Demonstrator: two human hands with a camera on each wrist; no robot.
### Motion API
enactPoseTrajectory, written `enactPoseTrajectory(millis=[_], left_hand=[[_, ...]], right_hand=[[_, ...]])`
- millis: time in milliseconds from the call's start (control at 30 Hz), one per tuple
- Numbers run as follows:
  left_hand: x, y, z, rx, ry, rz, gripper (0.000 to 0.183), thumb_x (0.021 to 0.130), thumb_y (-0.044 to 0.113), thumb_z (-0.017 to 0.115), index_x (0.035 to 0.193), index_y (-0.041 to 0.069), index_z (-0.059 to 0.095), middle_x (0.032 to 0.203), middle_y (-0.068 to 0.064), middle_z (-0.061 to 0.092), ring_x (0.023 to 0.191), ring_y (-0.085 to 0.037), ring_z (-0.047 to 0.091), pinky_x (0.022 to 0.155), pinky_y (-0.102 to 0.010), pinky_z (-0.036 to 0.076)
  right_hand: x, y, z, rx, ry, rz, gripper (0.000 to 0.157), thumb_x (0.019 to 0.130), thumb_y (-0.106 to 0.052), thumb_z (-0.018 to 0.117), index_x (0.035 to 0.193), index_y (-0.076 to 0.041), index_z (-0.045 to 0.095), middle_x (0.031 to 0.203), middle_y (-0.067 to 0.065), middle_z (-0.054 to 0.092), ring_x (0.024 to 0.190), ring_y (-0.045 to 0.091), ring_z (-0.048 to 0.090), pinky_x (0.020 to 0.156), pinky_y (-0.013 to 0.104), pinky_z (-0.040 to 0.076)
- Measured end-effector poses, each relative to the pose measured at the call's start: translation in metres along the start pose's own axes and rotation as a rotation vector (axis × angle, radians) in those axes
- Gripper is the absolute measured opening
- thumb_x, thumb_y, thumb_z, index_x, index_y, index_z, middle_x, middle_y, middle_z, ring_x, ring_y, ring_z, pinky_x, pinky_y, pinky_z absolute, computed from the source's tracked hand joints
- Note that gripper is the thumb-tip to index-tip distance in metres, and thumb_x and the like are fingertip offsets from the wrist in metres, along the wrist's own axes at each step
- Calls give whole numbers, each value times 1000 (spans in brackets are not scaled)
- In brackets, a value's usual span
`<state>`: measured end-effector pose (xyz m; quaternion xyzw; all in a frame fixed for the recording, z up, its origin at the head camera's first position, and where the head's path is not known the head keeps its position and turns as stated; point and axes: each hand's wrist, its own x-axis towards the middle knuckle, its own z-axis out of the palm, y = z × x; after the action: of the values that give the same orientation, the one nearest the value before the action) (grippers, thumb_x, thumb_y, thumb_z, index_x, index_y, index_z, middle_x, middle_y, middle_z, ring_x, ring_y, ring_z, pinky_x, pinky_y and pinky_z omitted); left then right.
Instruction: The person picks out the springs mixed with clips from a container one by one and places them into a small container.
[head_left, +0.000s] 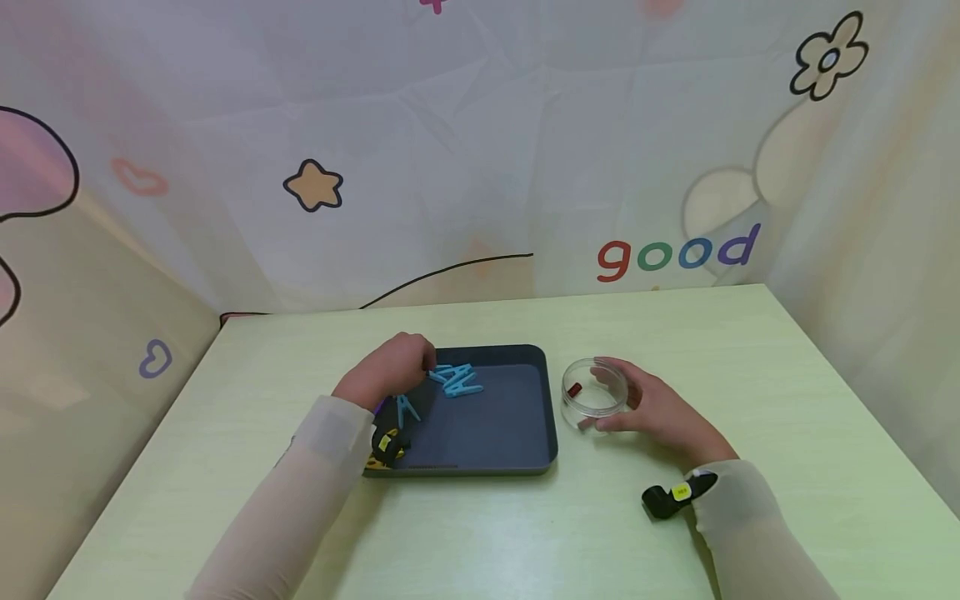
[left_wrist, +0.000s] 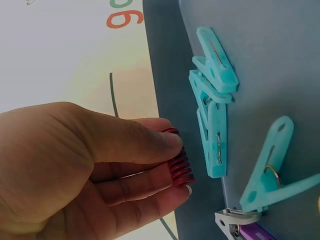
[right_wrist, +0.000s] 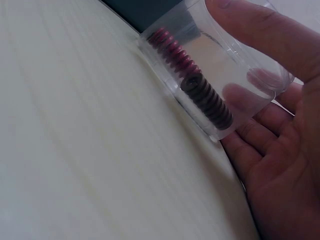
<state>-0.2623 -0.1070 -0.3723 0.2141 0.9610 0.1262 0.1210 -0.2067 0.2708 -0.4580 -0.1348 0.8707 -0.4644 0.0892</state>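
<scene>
My left hand (head_left: 393, 364) is above the left back part of a dark grey tray (head_left: 487, 454). Between its thumb and fingers it pinches a dark red coil spring (left_wrist: 181, 165). Light blue clothespins (head_left: 456, 382) lie in the tray close by, one (left_wrist: 270, 167) apart from the others. To the right of the tray, my right hand (head_left: 660, 412) grips a clear round plastic jar (head_left: 596, 412) by its side. Inside the jar, the right wrist view shows a red spring (right_wrist: 175, 52) and a dark spring (right_wrist: 207, 102) lying end to end.
Near the tray's front left corner sits a black and yellow object (head_left: 386, 446), partly behind the left sleeve. A metal clip with a purple part (left_wrist: 237, 220) lies in the tray too. A printed curtain (head_left: 480, 167) hangs behind the pale table (head_left: 495, 542).
</scene>
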Motion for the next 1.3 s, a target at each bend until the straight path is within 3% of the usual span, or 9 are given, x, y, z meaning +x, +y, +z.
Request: enactPoseTrajectory(millis=[433, 1067, 1300], left_hand=[[-5, 10, -4, 17, 18, 38, 26, 91, -1, 52, 108, 2, 72, 110, -12, 70, 97, -24, 64, 86, -39, 56], [-14, 31, -12, 23, 63, 106, 25, 91, -1, 53, 107, 1, 71, 104, -11, 70, 90, -21, 63, 84, -36, 56], [-16, 31, -11, 6, 82, 116, 24, 92, 0, 53, 108, 0, 71, 104, -10, 70, 90, -20, 63, 84, -36, 56]], right_hand=[[0, 2, 1, 13, -1, 6, 92, 71, -41, 84, 147, -33, 34, 151, 1, 44, 142, 31, 36, 112, 53, 33], [-1, 0, -1, 18, -4, 15, 92, 71, -42, 84, 147, -32, 34, 151, 1, 44, 142, 31, 36, 113, 55, 31], [0, 0, -2, 14, -6, 13, 91, 72, -42, 84, 147, -34, 34, 151, 0, 44, 142, 30, 37, 113, 55, 31]])
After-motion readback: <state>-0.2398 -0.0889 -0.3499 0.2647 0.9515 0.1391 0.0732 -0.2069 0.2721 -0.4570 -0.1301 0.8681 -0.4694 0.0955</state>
